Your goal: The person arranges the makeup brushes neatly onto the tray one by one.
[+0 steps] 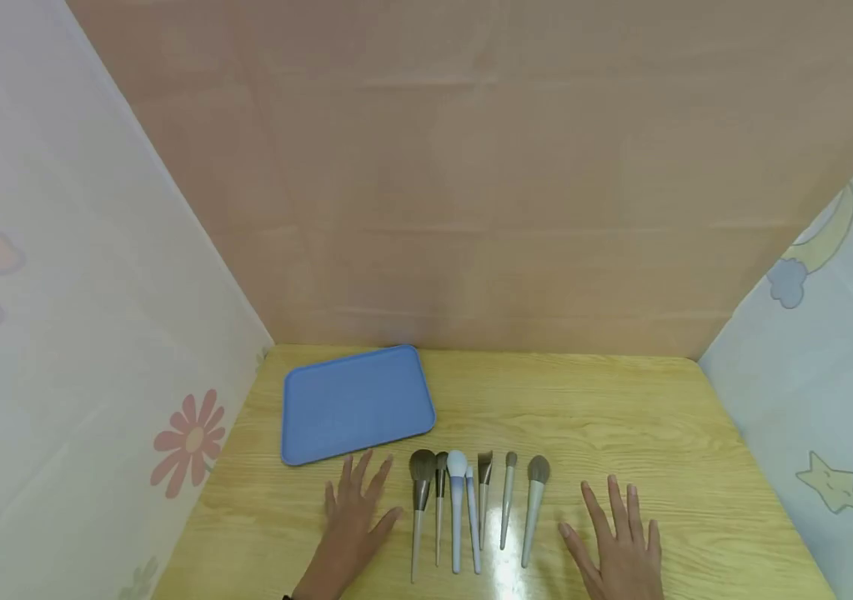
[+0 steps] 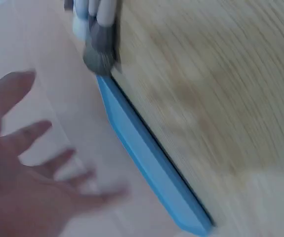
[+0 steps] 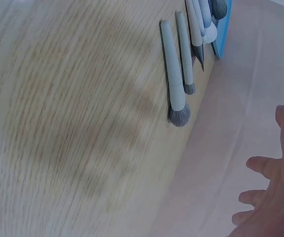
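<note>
Several makeup brushes lie side by side on the wooden table, bristles toward the back. At the left end of the row is a large dark fluffy brush [image 1: 421, 468]; a white-headed brush [image 1: 457, 492] lies near the middle, and a grey-headed brush [image 1: 536, 492] marks the right end. My left hand [image 1: 352, 521] is left of the row with fingers spread, holding nothing. To the right of the row, my right hand [image 1: 619, 546] also has its fingers spread and holds nothing. In the right wrist view the grey-headed brush [image 3: 174, 74] lies apart from the right hand [image 3: 275, 182].
A blue rectangular tray [image 1: 357, 406] sits at the back left of the wooden table [image 1: 606, 417], just beyond the left fingertips. A plain pinkish-tan sheet [image 1: 471, 183] rises behind the table. Patterned white sheets [image 1: 96, 333] stand at both sides.
</note>
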The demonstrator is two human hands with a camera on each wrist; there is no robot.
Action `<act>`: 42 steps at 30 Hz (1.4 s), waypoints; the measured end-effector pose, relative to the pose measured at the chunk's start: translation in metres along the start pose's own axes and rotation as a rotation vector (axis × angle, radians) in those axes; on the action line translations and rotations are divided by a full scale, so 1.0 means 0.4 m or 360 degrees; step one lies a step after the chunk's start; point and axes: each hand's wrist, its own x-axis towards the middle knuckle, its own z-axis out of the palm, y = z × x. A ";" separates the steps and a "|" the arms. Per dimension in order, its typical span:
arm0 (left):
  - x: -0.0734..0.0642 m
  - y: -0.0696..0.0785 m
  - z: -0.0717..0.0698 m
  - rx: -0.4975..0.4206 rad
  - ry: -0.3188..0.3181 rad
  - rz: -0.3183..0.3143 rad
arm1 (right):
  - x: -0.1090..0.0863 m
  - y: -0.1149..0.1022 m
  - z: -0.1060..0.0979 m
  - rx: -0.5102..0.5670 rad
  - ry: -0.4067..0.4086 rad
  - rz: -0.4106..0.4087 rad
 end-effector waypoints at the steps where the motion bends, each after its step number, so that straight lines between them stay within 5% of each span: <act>1: 0.002 -0.008 -0.008 -0.0087 -0.0003 -0.0030 | -0.002 0.001 0.000 0.0000 0.0001 0.0000; 3: 0.010 -0.034 -0.029 -0.0238 0.0043 -0.0105 | -0.006 0.002 0.000 0.0002 0.0002 0.0002; 6: 0.024 -0.098 -0.069 -0.0368 0.0257 -0.0239 | -0.011 0.003 0.001 0.0010 0.0012 0.0002; 10: 0.040 -0.212 -0.107 -0.0256 0.0599 -0.0441 | -0.019 0.003 0.007 0.0023 0.0011 0.0008; 14: 0.059 -0.302 -0.116 -0.0143 0.0751 -0.0659 | -0.026 0.004 0.012 0.0027 -0.0027 0.0021; 21: 0.109 -0.354 -0.106 -0.0178 0.0724 -0.0807 | -0.030 0.005 0.012 0.0054 -0.0024 0.0014; 42: 0.174 -0.362 -0.108 -0.0222 0.0634 -0.0923 | -0.039 0.010 0.027 0.0074 -0.0025 0.0054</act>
